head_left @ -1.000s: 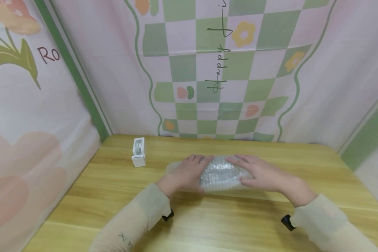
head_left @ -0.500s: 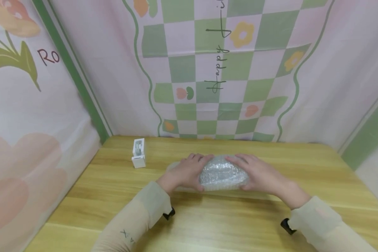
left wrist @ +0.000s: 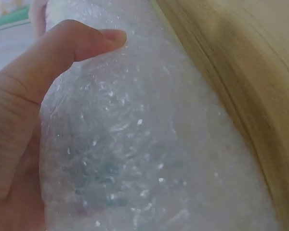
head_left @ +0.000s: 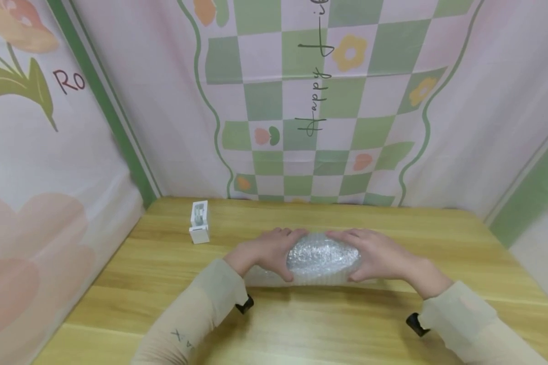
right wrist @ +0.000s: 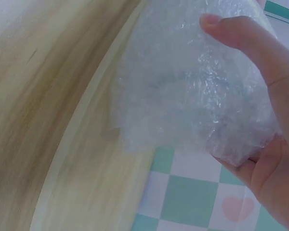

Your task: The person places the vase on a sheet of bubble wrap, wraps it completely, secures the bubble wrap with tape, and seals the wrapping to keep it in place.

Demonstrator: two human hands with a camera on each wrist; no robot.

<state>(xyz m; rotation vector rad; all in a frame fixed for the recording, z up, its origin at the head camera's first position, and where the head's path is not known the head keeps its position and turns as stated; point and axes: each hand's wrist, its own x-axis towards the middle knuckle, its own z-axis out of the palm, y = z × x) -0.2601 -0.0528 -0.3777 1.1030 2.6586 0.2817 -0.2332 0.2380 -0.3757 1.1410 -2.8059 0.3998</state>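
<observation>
A long rounded bundle of clear bubble wrap [head_left: 321, 261] lies crosswise on the table in the head view. Its surface is shiny and crinkled, and I cannot tell whether anything is inside. My left hand [head_left: 274, 251] grips it left of the middle, thumb on the near side and fingers over the far side. On the right, my right hand [head_left: 379, 253] holds it the same way. The left wrist view shows the left thumb [left wrist: 96, 41] pressed against the plastic. From the right wrist, the bundle's loose, ragged end [right wrist: 144, 130] is visible, with fingertips curled beneath the wrap.
A small open white box [head_left: 199, 223] with something clear inside stands at the back left of the wooden table [head_left: 301, 324]. Behind the table hangs a green-and-white checked cloth [head_left: 301, 137]. Another printed cloth [head_left: 50, 162] covers the left side.
The bubble wrap bundle has shifted slightly toward me, with both hands moving along on it. My right thumb has come down onto its near side. The white box stays put.
</observation>
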